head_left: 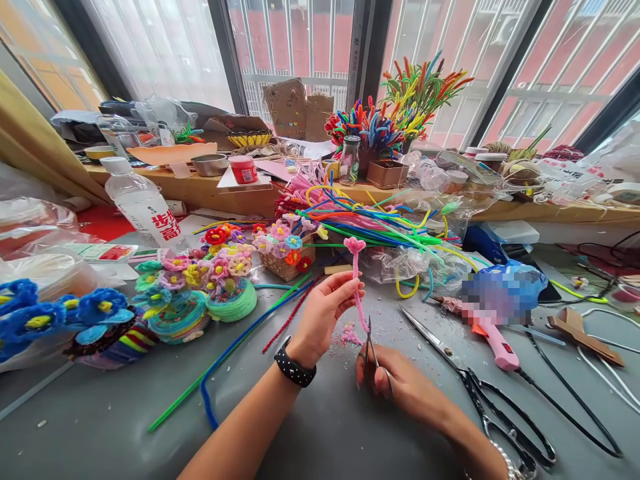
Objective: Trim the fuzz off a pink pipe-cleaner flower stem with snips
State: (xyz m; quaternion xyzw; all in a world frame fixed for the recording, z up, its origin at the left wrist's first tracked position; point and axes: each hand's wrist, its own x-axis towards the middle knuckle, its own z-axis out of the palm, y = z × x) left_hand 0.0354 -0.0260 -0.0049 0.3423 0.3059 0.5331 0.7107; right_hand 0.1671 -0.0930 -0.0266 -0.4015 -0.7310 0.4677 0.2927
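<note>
Between the thumb and fingers of my left hand (326, 312) is a pink pipe-cleaner flower (355, 247), held upright by its fuzzy stem. My right hand (395, 375) is closed around the handles of small scissors (370, 343). Their blades point up and meet the lower end of the pink stem; I cannot tell whether they touch it. Below and behind the stem, a little heap of pink fuzz clippings (349, 335) lies on the grey table (320, 427).
Large black-handled scissors (465, 373) and a pink glue gun (500, 343) lie at the right. Finished flower pots (230, 301) stand at the left by a water bottle (145, 203). Loose pipe cleaners (345, 207) are piled behind; blue and green ones (220, 363) lie left.
</note>
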